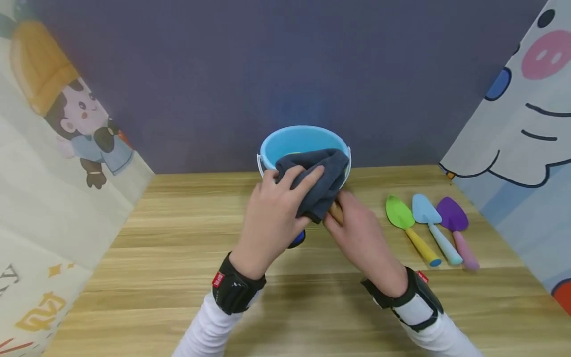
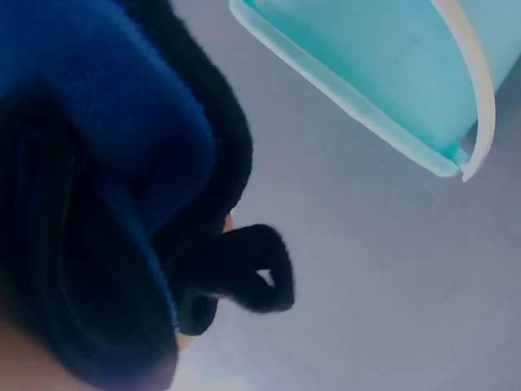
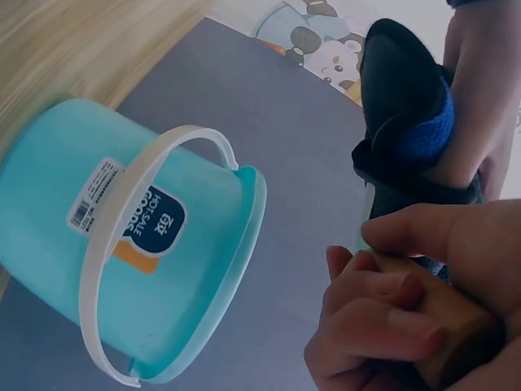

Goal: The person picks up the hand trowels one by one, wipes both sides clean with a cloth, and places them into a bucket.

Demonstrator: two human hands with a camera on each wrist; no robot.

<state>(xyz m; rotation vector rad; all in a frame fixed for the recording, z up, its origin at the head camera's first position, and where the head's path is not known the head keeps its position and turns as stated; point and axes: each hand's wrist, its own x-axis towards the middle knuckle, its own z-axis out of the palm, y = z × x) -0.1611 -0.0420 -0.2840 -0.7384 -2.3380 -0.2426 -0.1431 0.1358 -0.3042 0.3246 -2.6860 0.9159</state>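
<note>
My left hand (image 1: 274, 215) holds a dark grey cloth (image 1: 327, 171), fingers over its top and thumb along the lower edge. The cloth's blue inner side (image 2: 175, 175) and a small dark loop (image 2: 264, 273) show in the left wrist view. My right hand (image 1: 363, 235) grips a short wooden handle (image 3: 456, 322) that runs up under the cloth. What sits at the handle's other end is mostly covered; only a sliver of pale green shows in the right wrist view. Beyond both hands stands a light blue bucket (image 1: 303, 129), partly hidden by the cloth.
To the right on the wooden table (image 1: 178, 258) lie three small trowels: a green one with a yellow handle (image 1: 421, 245), a light blue one (image 1: 426, 209) and a purple one with a pink handle (image 1: 464, 248). A dark panel (image 1: 285, 64) rises behind the bucket. The bucket has a white handle (image 3: 102, 244).
</note>
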